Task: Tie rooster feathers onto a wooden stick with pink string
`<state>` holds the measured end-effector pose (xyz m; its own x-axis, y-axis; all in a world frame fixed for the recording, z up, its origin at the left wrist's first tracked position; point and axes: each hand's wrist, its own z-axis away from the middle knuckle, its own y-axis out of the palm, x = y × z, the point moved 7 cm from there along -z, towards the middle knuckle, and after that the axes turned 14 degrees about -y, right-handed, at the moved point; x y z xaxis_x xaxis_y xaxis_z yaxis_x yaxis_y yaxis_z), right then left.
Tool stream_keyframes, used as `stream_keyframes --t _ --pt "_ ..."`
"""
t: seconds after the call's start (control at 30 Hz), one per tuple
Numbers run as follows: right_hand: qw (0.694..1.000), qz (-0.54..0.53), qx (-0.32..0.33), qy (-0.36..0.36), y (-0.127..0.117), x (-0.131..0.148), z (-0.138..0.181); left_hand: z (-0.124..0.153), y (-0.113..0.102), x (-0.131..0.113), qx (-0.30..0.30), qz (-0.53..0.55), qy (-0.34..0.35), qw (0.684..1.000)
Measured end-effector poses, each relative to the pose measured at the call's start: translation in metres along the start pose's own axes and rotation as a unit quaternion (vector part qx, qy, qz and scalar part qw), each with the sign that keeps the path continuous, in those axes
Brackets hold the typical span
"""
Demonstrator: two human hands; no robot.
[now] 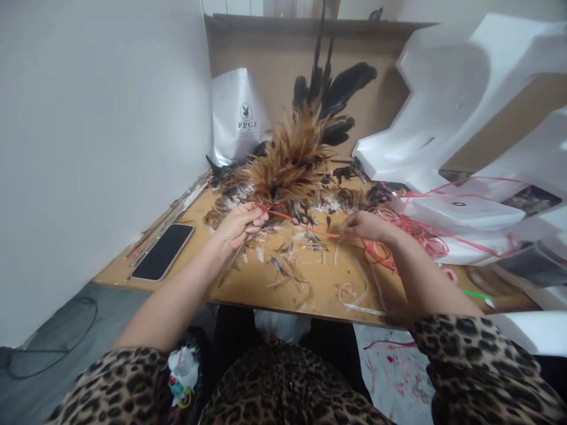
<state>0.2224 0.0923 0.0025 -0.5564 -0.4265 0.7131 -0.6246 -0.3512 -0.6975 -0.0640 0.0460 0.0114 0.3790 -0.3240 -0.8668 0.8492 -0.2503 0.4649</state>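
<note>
My left hand (245, 223) is closed around the lower end of a feather bundle, where red ribbon crosses it. From there the red ribbon (305, 227) stretches across to my right hand (361, 226), whose fingers are pinched on it. Brown fluffy feathers (292, 156) fan upward and away from my left hand. Long black feathers (348, 88) rise behind them. A tangle of red ribbon (414, 239) lies just beyond my right wrist. The exact grip of the left fingers on the bundle's base is partly hidden.
A phone (163, 252) lies at the table's left edge. Feather scraps (283, 271) and pale ribbon ends (354, 298) litter the wooden tabletop (261, 295). A white bag (239, 118) stands at the back left. White foam pieces (390, 141) crowd the right, beside a white box (460, 209).
</note>
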Motion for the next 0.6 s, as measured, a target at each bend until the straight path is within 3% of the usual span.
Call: stream_keyframes --t 0.17,0.27,0.37,0.47,0.6 --pt "0.974 -0.157 -0.148 -0.076 0.026 0.064 -0.027 -0.028 0.03 0.019 0.016 0.079 0.0 0.997" --pt "0.942 -0.276 -0.158 -0.106 0.055 0.082 -0.05 -0.04 0.041 0.025 0.037 0.097 0.004 0.995" --pt "0.925 -0.321 -0.187 -0.082 0.074 0.072 -0.065 -0.048 0.041 0.029 0.042 0.096 0.015 0.994" --pt "0.918 -0.304 -0.246 -0.059 0.078 0.056 -0.068 -0.054 0.034 0.034 0.02 0.085 0.024 0.996" --pt "0.912 -0.307 -0.266 -0.051 0.08 0.043 -0.065 -0.062 0.027 0.044 -0.023 0.066 0.019 0.997"
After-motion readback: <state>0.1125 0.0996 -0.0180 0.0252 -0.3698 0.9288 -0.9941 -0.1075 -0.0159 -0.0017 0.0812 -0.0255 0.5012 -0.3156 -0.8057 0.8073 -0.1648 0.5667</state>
